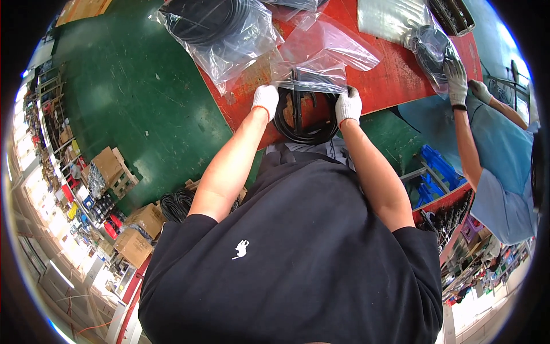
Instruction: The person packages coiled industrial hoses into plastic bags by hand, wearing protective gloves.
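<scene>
A coil of black cable (306,136) lies at the near edge of the red table, its far part inside the mouth of a clear plastic bag (329,49). My left hand (265,98), in a white knitted glove, is closed on the bag's left edge beside the coil. On the other side my right hand (349,106), gloved too with dark fingertips, grips the bag's right edge. Both hands' fingertips are partly hidden by the film and the coil. The bag stretches away from me, crumpled over the tabletop.
Bagged black coils (212,34) are at the table's far left. At the right, a co-worker's gloved hand (456,80) touches another bagged coil (431,50) by a stack of clear bags (389,20). Blue plastic stools (438,169) stand below the red table (395,86).
</scene>
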Motion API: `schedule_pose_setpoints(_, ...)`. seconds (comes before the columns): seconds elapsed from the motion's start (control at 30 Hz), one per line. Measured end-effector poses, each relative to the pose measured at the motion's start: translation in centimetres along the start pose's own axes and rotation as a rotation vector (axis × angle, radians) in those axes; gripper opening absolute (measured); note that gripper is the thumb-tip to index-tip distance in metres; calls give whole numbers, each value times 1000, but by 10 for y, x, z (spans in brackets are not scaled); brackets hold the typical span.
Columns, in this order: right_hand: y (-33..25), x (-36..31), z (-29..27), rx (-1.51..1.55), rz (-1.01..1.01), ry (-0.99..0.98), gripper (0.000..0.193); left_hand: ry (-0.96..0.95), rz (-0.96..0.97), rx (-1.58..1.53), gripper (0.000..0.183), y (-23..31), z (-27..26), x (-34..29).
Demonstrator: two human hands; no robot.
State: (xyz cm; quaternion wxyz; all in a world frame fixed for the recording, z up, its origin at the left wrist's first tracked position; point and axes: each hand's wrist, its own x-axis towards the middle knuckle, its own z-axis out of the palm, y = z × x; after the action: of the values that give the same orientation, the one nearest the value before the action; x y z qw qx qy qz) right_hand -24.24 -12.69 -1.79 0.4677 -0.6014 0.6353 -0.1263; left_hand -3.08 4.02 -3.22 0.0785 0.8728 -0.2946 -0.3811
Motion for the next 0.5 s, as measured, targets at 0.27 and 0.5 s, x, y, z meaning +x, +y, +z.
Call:
schedule_pose_setpoints(0.27, -10, -3, -9, -437, -124, -115, 41, 460, -65, -765, 50, 2, 20, -42)
schedule_pose_setpoints(0.5, -35, -11, -26, -766, -143, -257, 45, 651, -200, -490, 47, 25, 23, -66)
